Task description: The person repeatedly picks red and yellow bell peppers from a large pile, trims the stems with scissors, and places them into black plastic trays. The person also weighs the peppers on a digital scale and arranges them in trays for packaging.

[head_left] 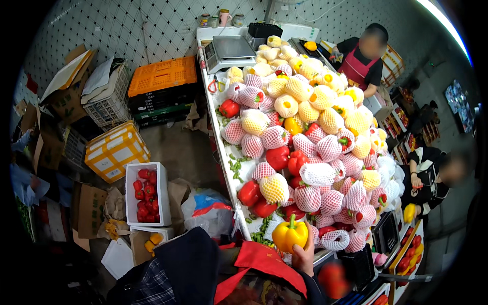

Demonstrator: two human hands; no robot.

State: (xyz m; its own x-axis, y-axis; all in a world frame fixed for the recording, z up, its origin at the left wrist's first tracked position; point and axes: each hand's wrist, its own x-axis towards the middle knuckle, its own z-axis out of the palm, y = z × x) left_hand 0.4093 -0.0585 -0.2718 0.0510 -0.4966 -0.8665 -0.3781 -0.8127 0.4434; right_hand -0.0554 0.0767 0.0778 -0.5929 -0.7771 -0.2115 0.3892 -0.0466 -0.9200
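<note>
My right hand [305, 257] is closed around a whole yellow bell pepper [288, 236] with a green stem, held at the near edge of the table. My left hand is out of sight; a dark sleeve [190, 267] shows at the lower edge. Just beyond the held pepper rises a big heap of bell peppers, many in pink foam nets [307, 198], others in yellow foam nets [274, 188] or white ones [317, 174]. Several bare red bell peppers [277, 158] lie among them. Green stem bits [262, 231] are scattered along the table's left side.
The long white table [219, 147] carries a scale [229, 51] at its far end. Left on the floor stand a white foam box [161, 198] of red peppers, a yellow-white carton [117, 152] and stacked crates [162, 76]. Two people [358, 63] stand at the right.
</note>
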